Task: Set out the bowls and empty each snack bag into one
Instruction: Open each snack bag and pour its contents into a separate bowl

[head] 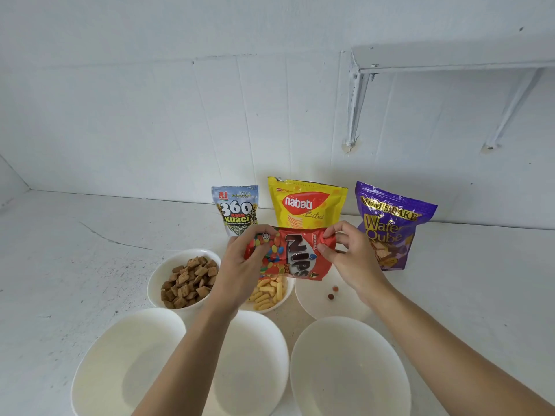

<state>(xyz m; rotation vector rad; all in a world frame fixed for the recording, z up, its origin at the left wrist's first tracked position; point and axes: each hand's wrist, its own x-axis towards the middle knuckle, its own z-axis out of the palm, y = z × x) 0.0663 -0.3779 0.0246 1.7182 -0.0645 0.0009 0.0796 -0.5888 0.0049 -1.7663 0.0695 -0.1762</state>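
Note:
A red Nips bag (295,253) is held sideways above the back row of bowls. My left hand (240,265) grips its left end and my right hand (350,259) pinches its right end. Below the right end, a white bowl (312,304) holds two small round candies (332,292). The back left bowl (156,283) is filled with brown square pieces. The back middle bowl (285,295) holds yellow puffs and is partly hidden by my left hand. Three white bowls stand in front: left (120,364), middle (255,361), right (348,370).
Three snack bags stand against the wall: a blue 360 Kuaci bag (237,208), a yellow Nabati Bites bag (306,202) and a purple Wafer Qube bag (390,226). A white shelf on brackets (450,61) sticks out from the wall at upper right.

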